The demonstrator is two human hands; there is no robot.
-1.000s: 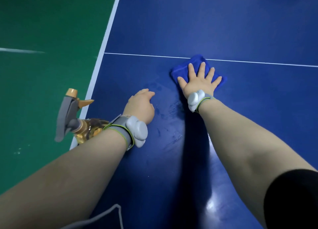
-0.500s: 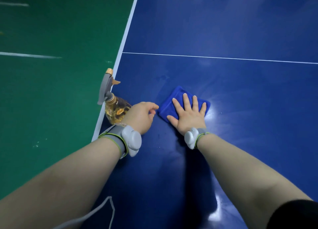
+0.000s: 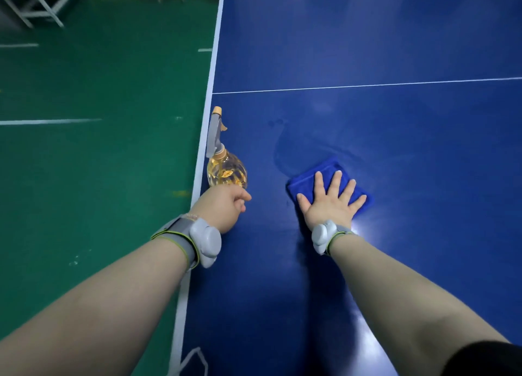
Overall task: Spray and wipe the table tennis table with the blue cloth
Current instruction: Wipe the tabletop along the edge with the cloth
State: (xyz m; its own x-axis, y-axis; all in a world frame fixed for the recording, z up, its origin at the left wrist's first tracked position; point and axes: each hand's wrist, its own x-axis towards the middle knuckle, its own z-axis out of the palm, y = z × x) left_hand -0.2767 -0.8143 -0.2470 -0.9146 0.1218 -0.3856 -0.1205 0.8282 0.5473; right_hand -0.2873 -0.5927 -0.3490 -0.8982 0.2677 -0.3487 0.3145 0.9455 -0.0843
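Ahead of the right hand (image 3: 330,203), flat on the blue cloth (image 3: 310,178), the worktop (image 3: 367,50) runs open right past the white line (image 3: 367,85), with plenty of room to pass forward and out to the right. Over on the left it's tighter: the spray bottle (image 3: 226,172) stands upright at the worktop's left edge, with the left hand (image 3: 223,206) just behind it. Between bottle and cloth there's a lane of bare blue surface. Beyond the edge lies the green floor (image 3: 99,163), and metal frames (image 3: 36,5) stand well apart, top left.

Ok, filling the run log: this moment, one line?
wipe | right hand flat on blue cloth | left hand at spray bottle, grip unclear
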